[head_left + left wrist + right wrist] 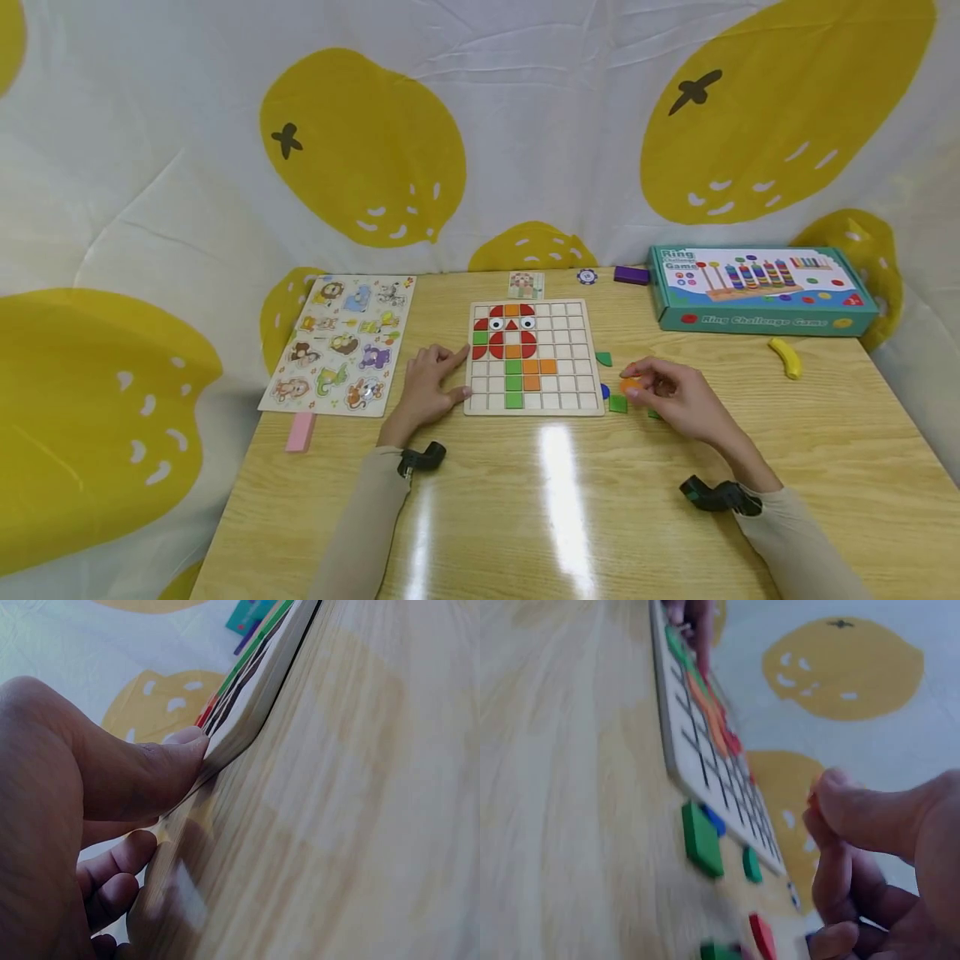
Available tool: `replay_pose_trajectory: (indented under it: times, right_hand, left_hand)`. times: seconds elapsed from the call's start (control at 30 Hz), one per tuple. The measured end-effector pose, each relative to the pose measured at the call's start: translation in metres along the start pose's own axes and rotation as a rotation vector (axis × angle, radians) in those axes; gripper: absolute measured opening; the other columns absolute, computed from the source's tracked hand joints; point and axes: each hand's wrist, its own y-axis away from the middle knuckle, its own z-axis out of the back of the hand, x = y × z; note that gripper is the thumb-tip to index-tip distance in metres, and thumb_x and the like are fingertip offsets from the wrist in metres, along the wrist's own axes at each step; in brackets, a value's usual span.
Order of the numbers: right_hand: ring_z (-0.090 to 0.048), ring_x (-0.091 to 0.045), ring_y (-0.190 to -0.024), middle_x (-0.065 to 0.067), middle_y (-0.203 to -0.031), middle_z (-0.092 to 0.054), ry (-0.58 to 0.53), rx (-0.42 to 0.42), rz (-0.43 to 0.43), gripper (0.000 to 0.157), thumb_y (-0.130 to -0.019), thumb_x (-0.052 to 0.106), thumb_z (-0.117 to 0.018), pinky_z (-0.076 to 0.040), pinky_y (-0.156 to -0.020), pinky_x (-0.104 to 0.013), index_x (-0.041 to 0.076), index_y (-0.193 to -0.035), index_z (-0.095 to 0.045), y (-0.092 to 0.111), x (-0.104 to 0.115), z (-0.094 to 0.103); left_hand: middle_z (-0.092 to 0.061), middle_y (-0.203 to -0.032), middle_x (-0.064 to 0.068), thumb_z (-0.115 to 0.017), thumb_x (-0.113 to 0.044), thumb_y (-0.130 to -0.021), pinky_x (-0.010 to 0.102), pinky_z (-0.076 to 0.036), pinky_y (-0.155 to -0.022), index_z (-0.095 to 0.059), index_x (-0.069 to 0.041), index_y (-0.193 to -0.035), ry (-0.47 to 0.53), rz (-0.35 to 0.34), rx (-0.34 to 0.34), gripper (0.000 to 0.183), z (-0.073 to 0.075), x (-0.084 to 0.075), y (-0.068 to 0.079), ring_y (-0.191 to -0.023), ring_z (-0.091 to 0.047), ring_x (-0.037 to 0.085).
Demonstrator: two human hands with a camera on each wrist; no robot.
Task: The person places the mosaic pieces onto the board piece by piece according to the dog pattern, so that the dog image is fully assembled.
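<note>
A wooden grid board (556, 401) lies on the table with red, orange and green pieces and two eye pieces set in its squares. My left hand (431, 387) rests at its left edge, thumb and forefinger touching the side; in the left wrist view the thumb (142, 776) presses against the rim. Just right of the board, my right hand (678, 398) pinches an orange piece (632, 385) between thumb and forefinger, above the table. Near it lie a green square (618, 404), a blue piece (605, 391) and a green rounded piece (604, 358). The right wrist view also shows a red piece (762, 935).
An animal picture board (337, 346) and a pink block (300, 432) lie at left. Behind the grid board are a picture card (527, 285), a poker chip (587, 277) and a purple block (632, 275). A game box (765, 321) and a toy banana (786, 358) are at right.
</note>
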Motion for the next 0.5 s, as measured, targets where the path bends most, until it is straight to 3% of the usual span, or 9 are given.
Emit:
replay_pose_trajectory:
  times: [0.07, 0.23, 0.33, 0.5]
  right_hand:
    - [-0.062, -0.021, -0.068, -0.006, -0.086, -0.071, -0.044, -0.029, -0.007, 0.026, -0.086, 0.013, -0.076, -0.045, -0.056, -0.024, 0.01, -0.111, -0.071, -0.008, 0.016, -0.004]
    - [-0.071, -0.016, -0.077, -0.006, -0.088, -0.075, -0.117, -0.075, -0.02, 0.031, -0.082, 0.019, -0.08, -0.051, -0.062, -0.023, 0.012, -0.112, -0.072, -0.032, 0.022, -0.03]
    - [-0.068, -0.009, -0.076, 0.002, -0.087, -0.074, -0.061, -0.054, 0.026, 0.03, -0.08, 0.028, -0.082, -0.05, -0.063, -0.021, 0.019, -0.108, -0.074, -0.043, 0.012, -0.052]
    - [-0.054, -0.013, -0.07, 0.005, -0.085, -0.067, 0.071, -0.021, 0.125, 0.031, -0.074, 0.03, -0.087, -0.04, -0.061, -0.025, 0.02, -0.101, -0.077, -0.051, 0.012, -0.077]
  left_hand:
    - [-0.049, -0.118, 0.007, -0.072, -0.042, -0.083, 0.039, -0.027, -0.086, -0.043, -0.027, -0.15, -0.001, 0.0, 0.001, 0.074, -0.001, 0.002, 0.0, -0.1, -0.039, 0.024]
    - [-0.049, -0.116, 0.007, -0.072, -0.043, -0.083, 0.04, -0.027, -0.086, -0.044, -0.026, -0.15, 0.012, 0.002, 0.0, 0.074, -0.001, 0.002, 0.0, -0.099, -0.039, 0.023]
    - [-0.049, -0.115, 0.006, -0.073, -0.042, -0.083, 0.04, -0.027, -0.086, -0.044, -0.026, -0.15, 0.013, 0.009, 0.004, 0.074, 0.0, 0.001, -0.001, -0.099, -0.039, 0.023]
    - [-0.048, -0.116, 0.005, -0.072, -0.043, -0.083, 0.039, -0.027, -0.087, -0.043, -0.028, -0.15, 0.008, 0.019, 0.013, 0.074, 0.0, 0.001, -0.001, -0.099, -0.039, 0.022]
